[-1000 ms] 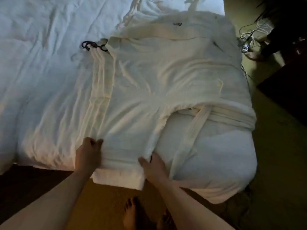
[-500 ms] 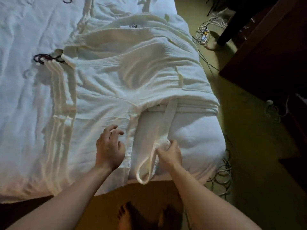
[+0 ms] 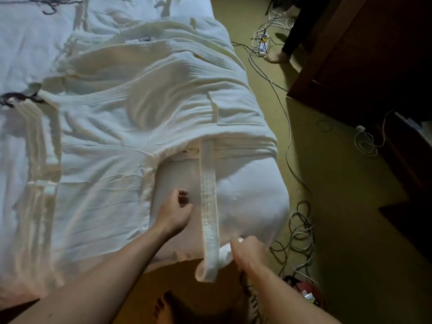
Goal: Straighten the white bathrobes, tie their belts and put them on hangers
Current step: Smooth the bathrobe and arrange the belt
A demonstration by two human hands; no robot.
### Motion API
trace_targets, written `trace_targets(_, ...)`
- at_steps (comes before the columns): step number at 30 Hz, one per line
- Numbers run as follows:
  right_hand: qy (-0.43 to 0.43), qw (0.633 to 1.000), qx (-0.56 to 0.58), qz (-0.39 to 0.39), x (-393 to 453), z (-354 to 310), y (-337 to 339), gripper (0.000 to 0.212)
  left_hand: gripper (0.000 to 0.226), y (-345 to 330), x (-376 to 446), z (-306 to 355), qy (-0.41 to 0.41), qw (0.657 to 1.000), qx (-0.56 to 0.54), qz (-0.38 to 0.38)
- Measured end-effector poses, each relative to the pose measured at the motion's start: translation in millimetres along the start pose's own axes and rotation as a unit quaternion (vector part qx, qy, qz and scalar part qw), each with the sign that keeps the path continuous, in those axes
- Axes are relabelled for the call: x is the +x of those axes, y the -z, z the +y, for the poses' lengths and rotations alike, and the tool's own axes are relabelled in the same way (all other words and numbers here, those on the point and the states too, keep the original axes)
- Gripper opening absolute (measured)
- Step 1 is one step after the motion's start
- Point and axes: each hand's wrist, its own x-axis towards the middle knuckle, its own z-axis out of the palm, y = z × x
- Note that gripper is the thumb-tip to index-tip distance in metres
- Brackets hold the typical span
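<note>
The right hand point(image 3: 249, 250), low and right of centre in the frame, pinches the end of the belt point(image 3: 208, 202), which runs taut up to the white bathrobe point(image 3: 131, 108) spread across the bed point(image 3: 252, 197). The left hand point(image 3: 174, 212) hovers just left of the belt, fingers loosely curled, holding nothing.

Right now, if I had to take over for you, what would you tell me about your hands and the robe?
Right hand: grips the end of the belt, pulled toward the bed's foot.
Left hand: holds nothing, fingers loosely curled, hovering over the bed beside the belt.
Bathrobe: spread on the bed, still wrinkled; a dark hanger lies at its left edge.
Done: robe laid out.
Left: smooth it, tie the belt, hang it.
</note>
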Motion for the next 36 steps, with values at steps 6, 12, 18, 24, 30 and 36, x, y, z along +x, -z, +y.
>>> trace_targets(6,-0.011,0.999,-0.05,0.004,24.4,43.7,41.8,0.063,0.052,-36.1,9.1,42.6,0.04,0.998,-0.05,-0.003)
trace_targets(12,0.149,0.986,-0.011,0.068,46.9,7.0,95.5,0.043,0.025,-62.3,22.6,80.8,0.054,0.995,-0.082,0.035)
trace_targets(18,0.252,0.966,-0.013,0.057,60.9,-43.7,139.3,0.033,0.025,-50.3,43.9,115.1,0.059,0.985,-0.136,0.094)
trace_targets(24,0.31,0.95,-0.046,0.017,66.3,-108.6,165.9,0.028,0.042,-25.3,48.9,104.4,0.105,0.993,-0.024,0.044)
trace_targets(30,0.359,0.922,-0.145,-0.028,69.1,-167.8,179.4,0.031,0.042,-7.4,42.5,90.5,0.124,0.99,0.041,0.048)
trace_targets(36,0.416,0.883,-0.217,0.019,59.9,-209.7,184.4,0.036,0.033,-5.1,41.3,75.8,0.125,0.987,0.074,0.061)
